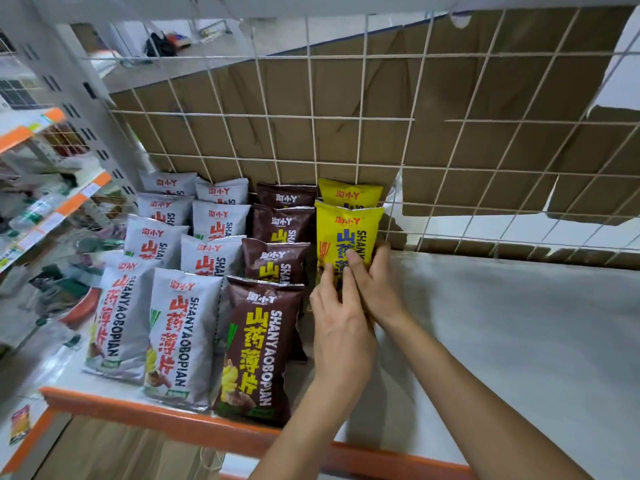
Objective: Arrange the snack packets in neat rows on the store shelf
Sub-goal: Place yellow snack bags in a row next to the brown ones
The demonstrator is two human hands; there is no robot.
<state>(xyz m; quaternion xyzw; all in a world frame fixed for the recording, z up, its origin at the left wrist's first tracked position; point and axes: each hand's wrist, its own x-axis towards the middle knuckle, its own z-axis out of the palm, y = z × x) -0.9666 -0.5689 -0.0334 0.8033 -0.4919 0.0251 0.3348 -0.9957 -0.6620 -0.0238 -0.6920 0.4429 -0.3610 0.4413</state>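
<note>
Snack packets stand upright in rows on a white shelf (485, 341). Two rows of grey packets (180, 334) fill the left, and a row of brown packets (258, 351) stands beside them. At the back right of these, a yellow packet (346, 230) stands in front of a second yellow packet (349, 192) against the wire grid. Both hands are on the front yellow packet's lower part. My left hand (341, 320) holds its left side. My right hand (374, 285) grips its right edge, thumb on the front.
A white wire grid (363, 116) backed by brown cardboard closes the shelf's rear. An orange strip (173, 414) runs along the front edge. Bare white shelf surface stretches to the right of the yellow packets. Other stocked shelves (41, 209) stand at the left.
</note>
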